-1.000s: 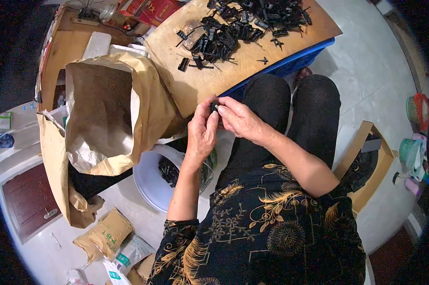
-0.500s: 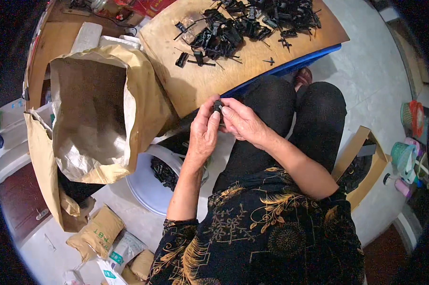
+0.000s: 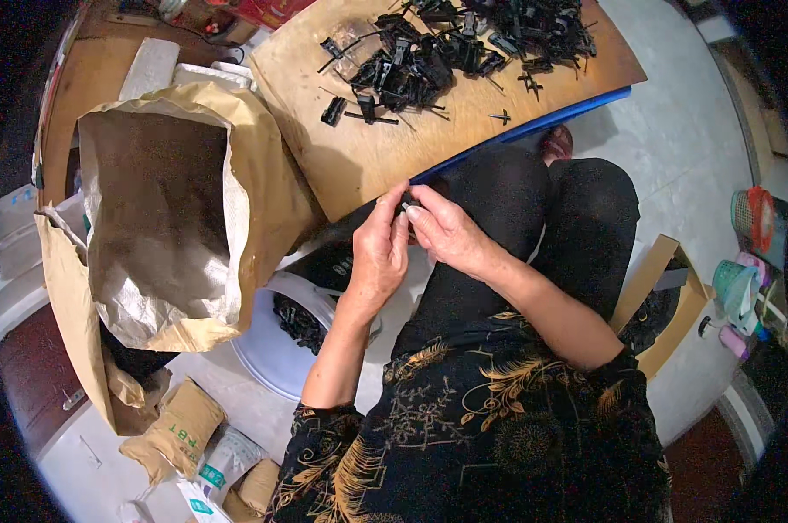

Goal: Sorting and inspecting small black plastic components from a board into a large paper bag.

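Between the fingertips of both hands is a small black plastic part [image 3: 405, 201], mostly covered by the fingers. My left hand [image 3: 381, 240] pinches it from the left, thumb and fingers closed. From the right, my right hand [image 3: 450, 231] grips the same part with its thumb over the top. Both hands are just off the near edge of a wooden board [image 3: 350, 157], above my lap. On the board's far side lies a heap of black plastic parts [image 3: 411, 70], with thin rods sticking out. A small cross-shaped black piece [image 3: 501, 116] lies apart near the board's edge.
A large open paper sack [image 3: 272, 192] stands left of the board. Below it, a white bucket [image 3: 259, 349] holds black parts [image 3: 298, 322]. Small filled packages [image 3: 184, 427] lie on the floor at lower left. A cardboard box [image 3: 673, 314] stands to my right.
My fingers have closed further over the black part, hiding more of it. The right thumb has shifted across it, and both hands sit slightly lower. The whole view has shifted a little.
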Demonstrator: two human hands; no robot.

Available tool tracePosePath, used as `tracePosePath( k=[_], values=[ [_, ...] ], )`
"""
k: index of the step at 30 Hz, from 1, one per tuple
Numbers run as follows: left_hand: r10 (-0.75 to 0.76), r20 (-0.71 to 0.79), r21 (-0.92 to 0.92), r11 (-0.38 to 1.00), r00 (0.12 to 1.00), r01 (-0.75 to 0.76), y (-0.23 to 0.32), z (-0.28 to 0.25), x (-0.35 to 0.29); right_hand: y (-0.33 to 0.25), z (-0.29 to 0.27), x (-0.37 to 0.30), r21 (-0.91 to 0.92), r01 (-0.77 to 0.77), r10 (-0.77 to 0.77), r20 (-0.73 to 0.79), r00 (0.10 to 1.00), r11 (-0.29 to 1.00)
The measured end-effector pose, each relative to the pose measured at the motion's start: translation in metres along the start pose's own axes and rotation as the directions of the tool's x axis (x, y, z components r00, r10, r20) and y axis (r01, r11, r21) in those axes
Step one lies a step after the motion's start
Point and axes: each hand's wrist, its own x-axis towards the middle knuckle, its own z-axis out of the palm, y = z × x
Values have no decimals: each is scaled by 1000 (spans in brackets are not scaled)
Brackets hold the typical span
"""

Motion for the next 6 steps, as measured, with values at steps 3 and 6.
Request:
tracePosePath(
  k=[3, 6],
  values=[
    [111, -11, 131, 985, 994, -108, -11, 0, 2, 3, 0, 3, -67, 48, -48, -1, 999, 997],
    [76, 50, 217, 972, 996, -85, -15, -2, 4, 6, 0, 6, -120, -1, -2, -23, 1000, 993]
  ],
)
